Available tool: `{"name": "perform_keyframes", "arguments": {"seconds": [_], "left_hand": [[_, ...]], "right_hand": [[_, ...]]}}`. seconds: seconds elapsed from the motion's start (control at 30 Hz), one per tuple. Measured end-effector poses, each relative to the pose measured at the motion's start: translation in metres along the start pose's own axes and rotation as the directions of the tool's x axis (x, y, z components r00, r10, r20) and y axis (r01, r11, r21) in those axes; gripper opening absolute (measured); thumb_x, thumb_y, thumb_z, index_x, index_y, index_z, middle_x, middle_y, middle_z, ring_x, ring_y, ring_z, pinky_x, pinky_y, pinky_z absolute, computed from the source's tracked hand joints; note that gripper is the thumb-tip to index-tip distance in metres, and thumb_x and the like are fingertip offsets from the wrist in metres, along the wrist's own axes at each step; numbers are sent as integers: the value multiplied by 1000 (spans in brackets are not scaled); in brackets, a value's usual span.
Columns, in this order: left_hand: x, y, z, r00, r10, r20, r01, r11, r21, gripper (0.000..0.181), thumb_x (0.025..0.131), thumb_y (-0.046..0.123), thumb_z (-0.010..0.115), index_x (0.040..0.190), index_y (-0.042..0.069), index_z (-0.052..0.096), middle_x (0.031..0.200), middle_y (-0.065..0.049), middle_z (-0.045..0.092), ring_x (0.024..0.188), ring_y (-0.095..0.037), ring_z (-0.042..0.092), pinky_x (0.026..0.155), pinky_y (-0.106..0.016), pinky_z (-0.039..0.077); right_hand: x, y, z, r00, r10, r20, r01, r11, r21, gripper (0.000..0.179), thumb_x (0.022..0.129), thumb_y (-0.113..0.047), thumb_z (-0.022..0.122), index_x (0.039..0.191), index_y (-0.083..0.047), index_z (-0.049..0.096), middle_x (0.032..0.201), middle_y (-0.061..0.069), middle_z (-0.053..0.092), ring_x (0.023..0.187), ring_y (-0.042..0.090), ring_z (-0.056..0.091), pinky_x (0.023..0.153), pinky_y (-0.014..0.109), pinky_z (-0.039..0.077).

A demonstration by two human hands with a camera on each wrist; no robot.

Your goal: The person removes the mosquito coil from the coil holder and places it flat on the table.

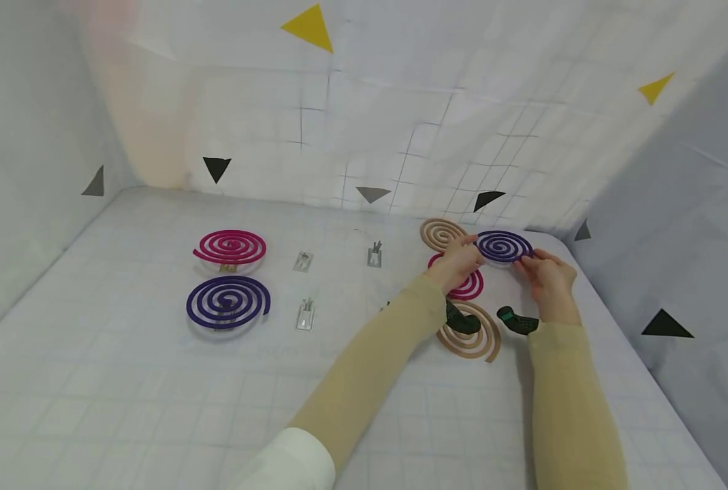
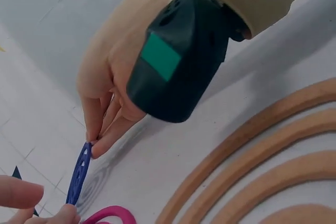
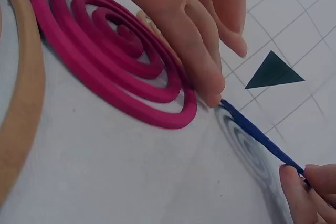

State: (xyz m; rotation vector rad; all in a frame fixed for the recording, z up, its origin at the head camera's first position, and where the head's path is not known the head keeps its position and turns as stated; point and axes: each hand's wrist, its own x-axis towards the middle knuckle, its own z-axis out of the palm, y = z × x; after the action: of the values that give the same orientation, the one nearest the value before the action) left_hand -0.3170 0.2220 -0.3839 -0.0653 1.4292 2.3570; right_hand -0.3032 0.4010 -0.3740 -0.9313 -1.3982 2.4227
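Note:
A purple spiral mosquito coil (image 1: 503, 246) is tilted just above the table at the back right, its shadow showing below. My right hand (image 1: 551, 275) pinches its right edge between thumb and fingers. On the opposite edge, the fingertips of my left hand (image 1: 459, 264) touch the rim, while another finger (image 3: 231, 30) stands apart from it. The left hand and wrist partly cover a pink coil (image 3: 113, 51) and a tan coil (image 1: 470, 331) lying to the left. Behind them lies a smaller-looking tan coil (image 1: 442, 235).
On the left, a pink coil (image 1: 231, 246) and another purple coil (image 1: 227, 301) sit raised on small metal stands. Several bare metal stands (image 1: 305, 317) with upright prongs occupy the middle. A white sheet wall (image 1: 400, 163) rises behind the table, close to the held coil.

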Motion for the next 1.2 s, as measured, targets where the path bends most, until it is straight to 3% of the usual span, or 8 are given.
{"name": "perform_keyframes", "arguments": {"seconds": [0.07, 0.17, 0.3, 0.43, 0.7, 0.77, 1.0, 1.2], "left_hand": [[0, -2, -1, 1000, 11, 10, -11, 1000, 0, 71, 76, -21, 46, 144, -2, 47, 151, -18, 40, 93, -19, 49, 63, -24, 35], [1, -3, -3, 1000, 21, 7, -21, 1000, -2, 71, 76, -22, 46, 144, -2, 47, 152, -18, 39, 91, -16, 45, 57, -22, 33], [1, -4, -2, 999, 33, -5, -33, 999, 9, 73, 74, -23, 47, 143, -1, 48, 156, -17, 37, 115, -20, 48, 76, -29, 44], [0, -4, -2, 999, 32, -23, -31, 999, 30, 70, 74, -22, 48, 141, 0, 52, 158, -17, 36, 119, -20, 48, 90, -34, 42], [2, -9, 2, 999, -1, -32, 3, 999, 53, 71, 77, -21, 50, 140, 11, 55, 160, -13, 35, 70, -12, 37, 54, -23, 26], [2, -9, 3, 999, 1, -39, 1, 999, 51, 70, 77, -20, 51, 140, 11, 56, 160, -12, 35, 70, -10, 37, 51, -22, 24], [-3, -6, 7, 999, 46, -8, -46, 999, 11, 72, 74, -22, 49, 141, 2, 53, 154, -17, 40, 103, -20, 51, 62, -26, 32], [-7, -6, 7, 999, 41, -32, -41, 999, 24, 73, 74, -24, 47, 141, 6, 55, 153, -19, 43, 137, -26, 44, 66, -30, 33]], "right_hand": [[4, 2, 1, 1000, 16, -1, -16, 1000, -5, 75, 85, 26, 55, 150, -8, 43, 121, 5, 63, 109, 12, 64, 90, 28, 55], [9, 5, -1, 1000, 22, 15, -22, 1000, 8, 78, 83, 30, 52, 151, -7, 41, 123, 5, 61, 123, 12, 56, 94, 29, 52], [9, 9, -1, 999, -19, 34, 20, 999, -50, 79, 80, 31, 52, 150, -4, 42, 115, 5, 61, 124, 13, 54, 90, 27, 55], [6, 12, 7, 998, -69, 8, 69, 978, -198, 74, 81, 27, 57, 148, -2, 46, 124, 4, 56, 116, 12, 56, 76, 19, 58], [5, 13, 13, 984, -177, 15, 171, 921, -349, 69, 82, 23, 54, 146, -3, 49, 149, 14, 47, 123, 13, 50, 67, 10, 50], [4, 13, 15, 982, -183, 38, 184, 918, -352, 72, 81, 25, 52, 147, -4, 48, 152, 15, 45, 123, 13, 51, 66, 10, 50], [2, 12, 16, 987, -155, 52, 163, 909, -383, 81, 80, 28, 51, 152, -10, 43, 157, 12, 38, 126, 12, 47, 71, 10, 51], [2, 16, 15, 987, -157, 39, 158, 877, -454, 81, 83, 23, 53, 152, -16, 43, 161, 6, 35, 137, 12, 40, 104, 18, 40]]}}
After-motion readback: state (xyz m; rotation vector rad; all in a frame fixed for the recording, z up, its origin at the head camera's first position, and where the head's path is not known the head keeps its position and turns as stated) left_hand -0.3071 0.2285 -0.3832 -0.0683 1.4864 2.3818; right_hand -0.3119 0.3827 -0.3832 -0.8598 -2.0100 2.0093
